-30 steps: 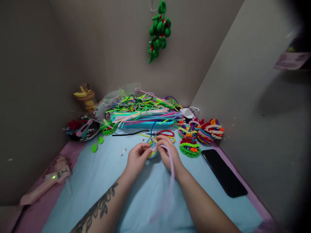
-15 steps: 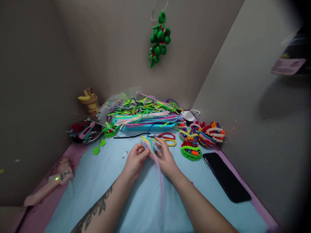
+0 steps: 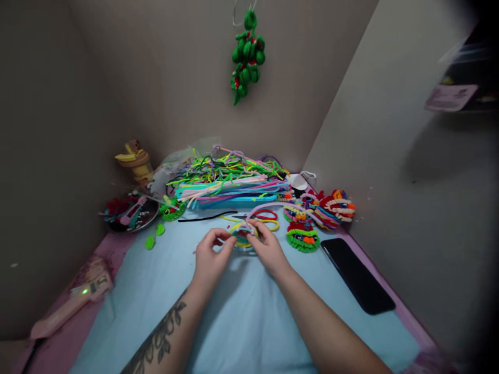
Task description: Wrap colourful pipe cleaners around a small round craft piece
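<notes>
Between my hands, a little above the blue cloth (image 3: 249, 322), is a small round piece of bent pipe cleaners (image 3: 244, 243) in yellow, teal and lilac. My left hand (image 3: 213, 252) pinches its left side between thumb and fingertips. On the right side, my right hand (image 3: 268, 248) grips it with thumb and fingers. One loose lilac pipe cleaner (image 3: 278, 205) arches up from the piece and out to the right. Just behind my hands lie scissors (image 3: 268, 221) with red and yellow handles, partly hidden, and a black pipe cleaner (image 3: 205, 217).
A heap of colourful pipe cleaners (image 3: 234, 174) fills the back. Finished fuzzy faces (image 3: 303, 240) and a black phone (image 3: 358, 275) are at right. To the left are a pink glue gun (image 3: 74, 306) with a green light, a metal bowl (image 3: 150, 217) and green scraps (image 3: 150, 242).
The loose lilac strand, which hung down toward me, now arches up and right. The held piece has turned, showing a round shape. The view has shifted slightly.
</notes>
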A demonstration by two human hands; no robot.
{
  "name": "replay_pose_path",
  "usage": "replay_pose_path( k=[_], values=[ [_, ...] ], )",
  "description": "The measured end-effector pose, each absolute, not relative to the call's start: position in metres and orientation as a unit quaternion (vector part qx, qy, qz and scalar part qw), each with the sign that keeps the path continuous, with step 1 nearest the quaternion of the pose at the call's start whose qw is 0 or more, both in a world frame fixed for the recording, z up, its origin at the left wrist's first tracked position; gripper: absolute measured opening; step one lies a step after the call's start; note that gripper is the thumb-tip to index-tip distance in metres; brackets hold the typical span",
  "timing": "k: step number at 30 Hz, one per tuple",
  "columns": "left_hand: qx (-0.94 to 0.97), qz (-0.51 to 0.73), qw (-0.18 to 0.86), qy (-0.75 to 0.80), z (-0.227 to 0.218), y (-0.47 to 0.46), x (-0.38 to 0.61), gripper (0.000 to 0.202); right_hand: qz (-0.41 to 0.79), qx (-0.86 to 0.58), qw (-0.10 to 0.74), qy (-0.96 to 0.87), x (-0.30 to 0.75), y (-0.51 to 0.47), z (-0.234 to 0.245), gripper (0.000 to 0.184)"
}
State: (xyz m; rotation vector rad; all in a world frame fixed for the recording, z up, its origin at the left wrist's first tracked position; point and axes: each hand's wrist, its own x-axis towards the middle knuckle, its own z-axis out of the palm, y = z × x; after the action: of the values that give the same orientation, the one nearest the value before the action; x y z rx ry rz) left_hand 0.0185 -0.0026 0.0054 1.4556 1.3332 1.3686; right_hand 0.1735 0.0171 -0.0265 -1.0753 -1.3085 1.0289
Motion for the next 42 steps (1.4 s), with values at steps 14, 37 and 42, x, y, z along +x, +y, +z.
replay_pose_path(
  k=[14, 37, 42],
  values=[
    [0.696, 0.530, 0.120, 0.470, -0.009, -0.006, 0.014, 0.013, 0.192, -0.447, 0.550, -0.679, 0.162, -0.003, -0.020, 0.018],
    [0.726, 0.544, 0.034, 0.419, -0.009, -0.006, 0.010, 0.015, 0.204, -0.390, 0.570, -0.694, 0.165, -0.010, -0.009, 0.018],
    [0.762, 0.509, -0.014, 0.401, -0.007, -0.007, 0.009, 0.014, 0.298, -0.389, 0.583, -0.648, 0.171, -0.006, -0.003, 0.018]
  ],
)
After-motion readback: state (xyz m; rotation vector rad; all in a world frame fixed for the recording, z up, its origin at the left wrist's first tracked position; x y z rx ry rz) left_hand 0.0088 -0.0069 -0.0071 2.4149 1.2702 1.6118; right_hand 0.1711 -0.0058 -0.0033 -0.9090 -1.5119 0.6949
